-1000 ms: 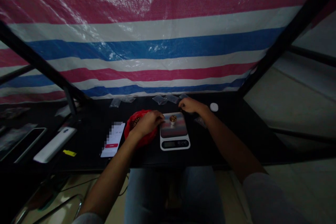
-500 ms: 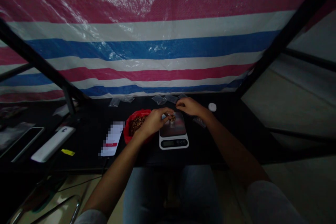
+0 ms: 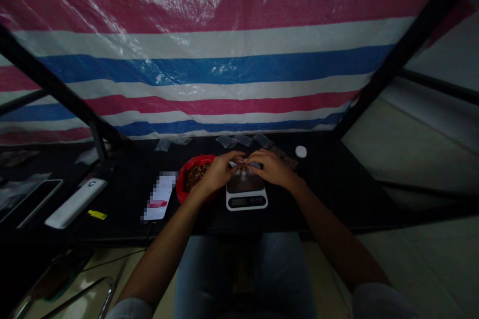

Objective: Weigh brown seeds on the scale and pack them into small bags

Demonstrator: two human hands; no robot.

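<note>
My left hand (image 3: 220,170) is closed, its thumb and fingers pinching a small clear plastic bag (image 3: 243,166) with brown bead-like pieces inside. From the other side my right hand (image 3: 272,166) pinches the top of the same bag. Both hands are over the metal plate of a white digital scale (image 3: 247,202). Whether the bag touches the plate I cannot tell. Left of the scale, close to my left wrist, stands an open red plastic bag (image 3: 181,190) full of brown, shiny pieces, partly behind my left forearm.
Several small clear bags (image 3: 243,140) lie along the back of the black table. A white rounded case (image 3: 301,151) is at the right. On the left are a phone (image 3: 162,194), a yellow tag (image 3: 97,215) and a long white device (image 3: 77,203). Behind hangs a striped tarp (image 3: 224,70).
My right hand has come left and toward me, from the loose bags at the back to the small bag. My left hand stays nearly in place, still gripping it.
</note>
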